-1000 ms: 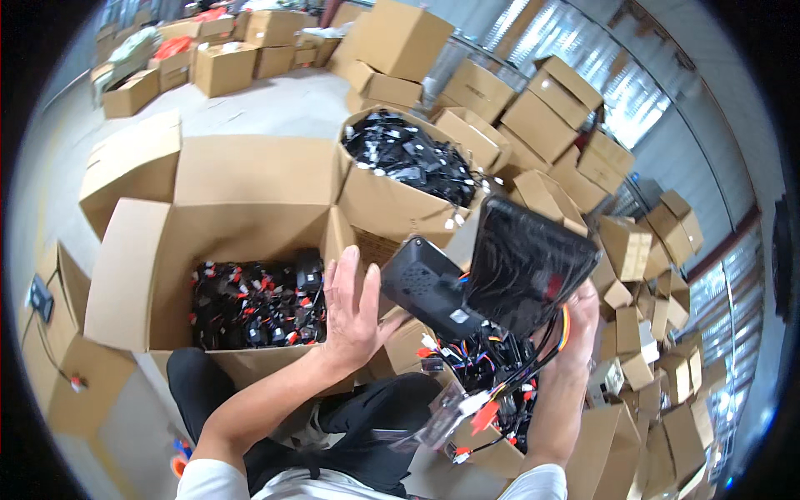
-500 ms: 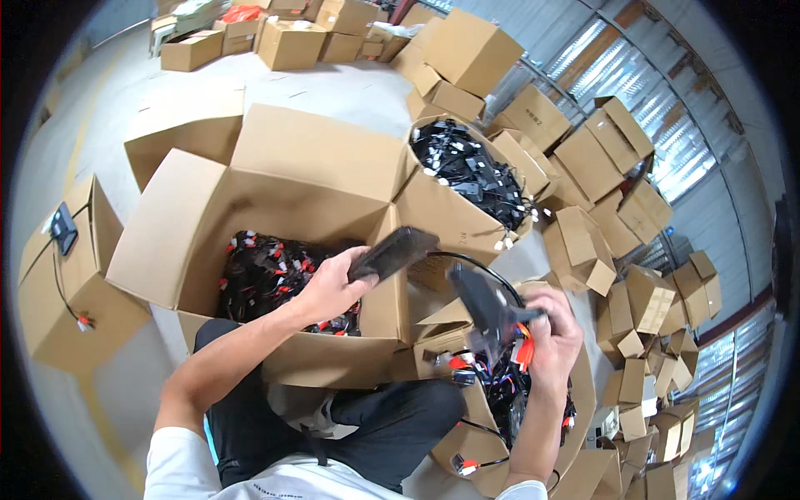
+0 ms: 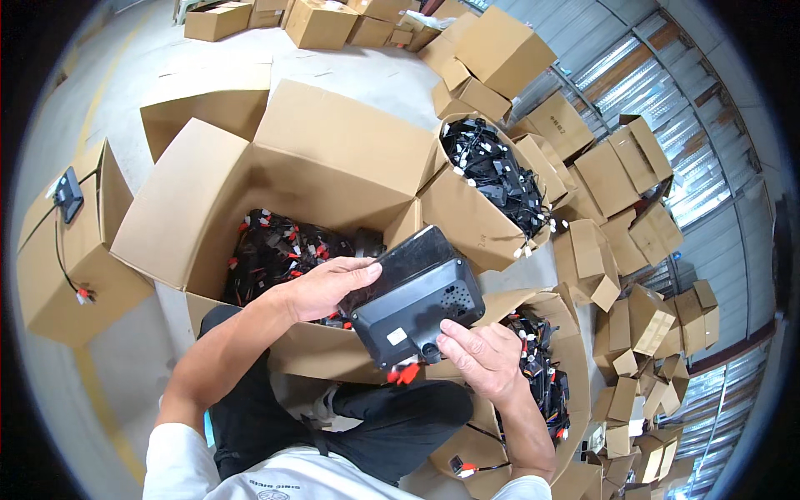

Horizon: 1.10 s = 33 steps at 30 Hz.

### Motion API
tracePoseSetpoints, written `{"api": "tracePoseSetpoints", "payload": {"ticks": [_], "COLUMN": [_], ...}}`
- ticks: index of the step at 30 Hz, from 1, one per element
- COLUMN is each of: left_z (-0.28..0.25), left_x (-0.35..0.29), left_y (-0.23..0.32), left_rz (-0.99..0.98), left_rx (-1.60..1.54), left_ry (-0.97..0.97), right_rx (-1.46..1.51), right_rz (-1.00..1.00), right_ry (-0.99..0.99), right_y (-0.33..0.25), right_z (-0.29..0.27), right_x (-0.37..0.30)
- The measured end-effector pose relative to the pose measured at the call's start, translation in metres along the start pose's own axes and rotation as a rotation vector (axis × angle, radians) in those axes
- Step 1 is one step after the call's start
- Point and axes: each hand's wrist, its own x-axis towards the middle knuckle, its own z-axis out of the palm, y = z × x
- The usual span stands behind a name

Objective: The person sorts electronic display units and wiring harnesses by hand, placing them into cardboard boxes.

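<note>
Left hand (image 3: 330, 287) pinches black casings (image 3: 412, 312), previously apart, now together as one handful; right hand (image 3: 487, 358) touches, grip unclear to me.

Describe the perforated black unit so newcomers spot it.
Find the big open carton. Over its near-right corner, between left hand and right hand, is the black unit. Hole cluster and white label distinguish it from the dark slab beside it.
</note>
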Motion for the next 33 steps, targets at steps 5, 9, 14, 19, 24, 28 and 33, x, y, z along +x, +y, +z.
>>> {"api": "tracePoseSetpoints", "payload": {"ticks": [5, 9, 14, 19, 24, 28, 33], "left_z": [-0.009, -0.010, 0.006, 0.011, 0.011, 0.014, 0.023], "left_x": [-0.001, -0.001, -0.006, -0.008, -0.005, 0.005, 0.040], "left_y": [-0.013, -0.018, -0.017, -0.009, -0.007, 0.000, 0.059], "left_rz": [-0.116, -0.164, -0.009, -0.038, -0.063, -0.008, 0.297], "left_rx": [0.053, 0.081, 0.111, 0.300, 0.477, -0.029, 0.010], "left_ry": [-0.076, -0.158, -0.129, -0.143, -0.124, -0.034, -0.036], "right_rx": [0.042, 0.071, 0.095, 0.119, 0.088, 0.812, 1.650], "right_rz": [0.009, 0.015, 0.053, 0.057, 0.099, 0.925, 0.856], "right_ry": [-0.003, 0.013, 0.057, 0.066, 0.069, 0.530, -0.222], "right_y": [0.001, 0.000, -0.006, -0.008, 0.003, 0.017, 0.015], "right_z": [0.007, 0.013, 0.017, 0.022, 0.033, 0.064, 0.100], "right_x": [0.007, 0.002, -0.006, -0.014, -0.027, -0.014, -0.007]}}
